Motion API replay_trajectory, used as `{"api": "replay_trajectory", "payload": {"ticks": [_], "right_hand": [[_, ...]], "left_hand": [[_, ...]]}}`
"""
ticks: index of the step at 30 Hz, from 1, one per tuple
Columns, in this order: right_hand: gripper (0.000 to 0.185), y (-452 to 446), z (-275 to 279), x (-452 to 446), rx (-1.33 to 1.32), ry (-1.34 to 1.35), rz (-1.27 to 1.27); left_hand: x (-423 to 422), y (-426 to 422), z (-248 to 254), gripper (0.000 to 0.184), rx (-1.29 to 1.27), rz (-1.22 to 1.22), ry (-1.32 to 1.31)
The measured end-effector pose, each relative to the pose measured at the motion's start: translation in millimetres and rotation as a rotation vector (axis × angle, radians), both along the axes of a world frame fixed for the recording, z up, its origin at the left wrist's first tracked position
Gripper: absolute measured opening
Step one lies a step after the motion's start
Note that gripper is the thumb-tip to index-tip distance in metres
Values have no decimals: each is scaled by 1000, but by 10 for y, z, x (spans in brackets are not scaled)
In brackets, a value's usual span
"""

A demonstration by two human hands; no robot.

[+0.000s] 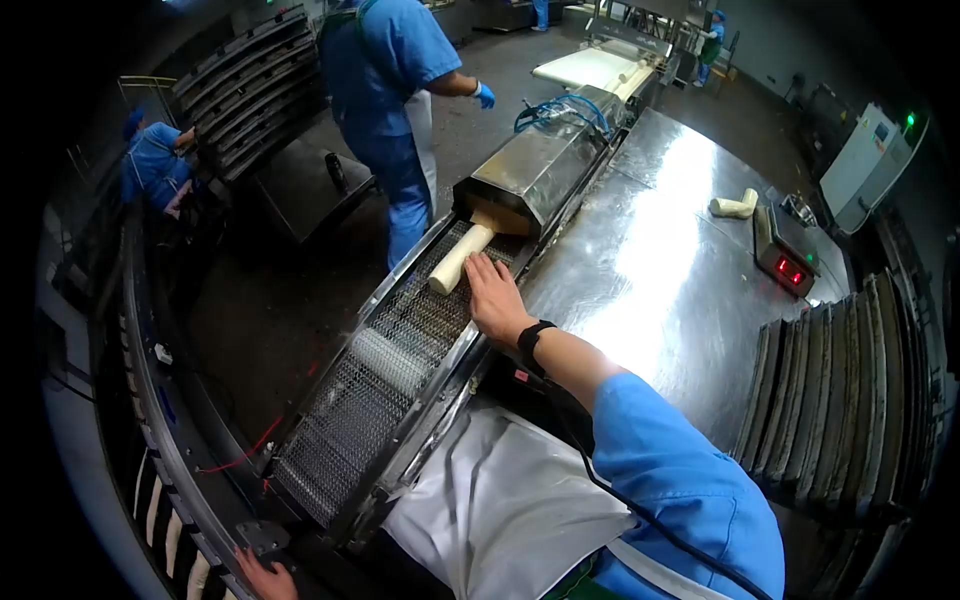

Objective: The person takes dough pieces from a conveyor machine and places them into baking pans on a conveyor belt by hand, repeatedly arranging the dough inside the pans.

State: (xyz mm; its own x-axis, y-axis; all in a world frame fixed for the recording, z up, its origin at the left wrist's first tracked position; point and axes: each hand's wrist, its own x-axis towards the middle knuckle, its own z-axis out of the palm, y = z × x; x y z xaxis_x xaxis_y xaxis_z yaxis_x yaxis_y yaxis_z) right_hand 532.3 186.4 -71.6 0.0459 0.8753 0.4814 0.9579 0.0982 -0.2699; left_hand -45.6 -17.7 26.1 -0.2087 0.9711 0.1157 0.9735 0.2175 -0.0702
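Observation:
A pale cylindrical dough roll lies on the wire mesh conveyor belt, its far end at the mouth of a metal hood. My right hand rests at the roll's near right side, fingers stretched out and fingertips against or very close to the dough; it does not grip it. At the bottom left, my left hand lies beside the metal rail of a second line, fingers apart, partly cut off by the frame. A white roller shows beneath the mesh.
On the steel table at right are a bent dough piece and a digital scale. Stacked trays stand at the near right. A co-worker stands beyond the conveyor, near a tray rack. Long dough strips lie lower left.

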Motion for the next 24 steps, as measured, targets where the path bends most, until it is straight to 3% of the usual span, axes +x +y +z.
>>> {"api": "replay_trajectory", "payload": {"ticks": [9,15,17,18,22,24], "right_hand": [[63,165,201,-153,-128,-262,102],[34,309,114,-608,-43,-303,159],[27,235,225,-767,-157,-312,226],[21,236,182,-825,-75,-317,229],[20,107,312,-885,-140,-306,287],[24,-5,440,-896,-195,-154,316]], "left_hand": [[46,-47,47,53,28,-15,25],[-98,-57,-169,50,105,-48,49],[-249,10,-381,56,46,135,-156],[-254,2,-446,54,65,157,-128],[-499,-71,-690,54,77,127,-68],[-659,29,-736,53,110,119,-59]]}}
